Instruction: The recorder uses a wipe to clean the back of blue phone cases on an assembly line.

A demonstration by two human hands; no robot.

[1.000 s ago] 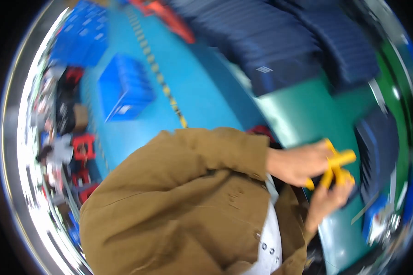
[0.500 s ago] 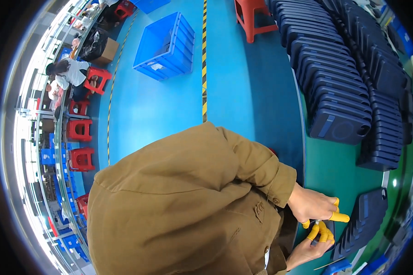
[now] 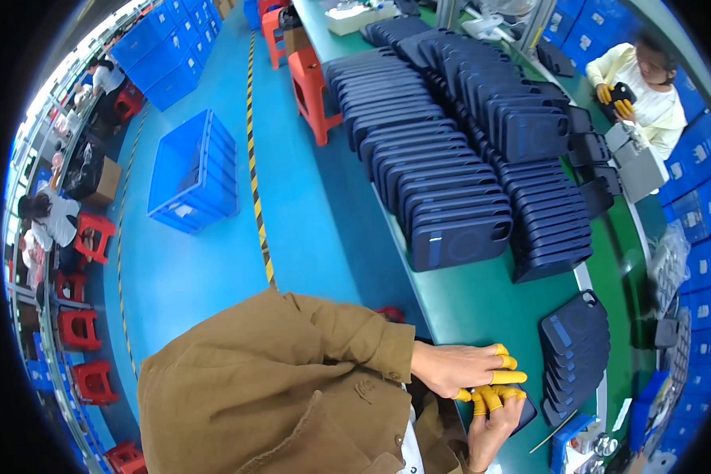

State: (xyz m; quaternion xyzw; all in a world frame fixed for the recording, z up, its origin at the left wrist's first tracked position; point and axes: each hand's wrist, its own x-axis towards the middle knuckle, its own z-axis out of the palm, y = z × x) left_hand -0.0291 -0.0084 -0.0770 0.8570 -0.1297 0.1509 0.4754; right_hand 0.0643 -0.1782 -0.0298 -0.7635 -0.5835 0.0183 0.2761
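My left hand (image 3: pixel 462 370) and my right hand (image 3: pixel 494 423) meet over a dark blue phone case (image 3: pixel 527 412) on the green worktable. Yellow finger cots cover the fingertips of both. The left thumb is at the near side of the case, with the other fingers stretched across its end. Curled over the case, the right fingers touch the left thumb area and hide most of it. Something small and pale shows between the fingertips, too small to name. Just beyond lies a fanned stack of dark blue phone cases (image 3: pixel 574 340).
Long rows of upright phone cases (image 3: pixel 458 241) fill the far table. A blue bin (image 3: pixel 573 446) with small metal parts and a thin stick (image 3: pixel 551 433) are at the near right. Opposite, a co-worker (image 3: pixel 648 95) holds a dark case. A blue crate (image 3: pixel 193 170) stands on the floor.
The view has swung right, bringing the co-worker and blue boxes into sight. Both hands stay together at the phone case; the right fingers are now closer to the left thumb.
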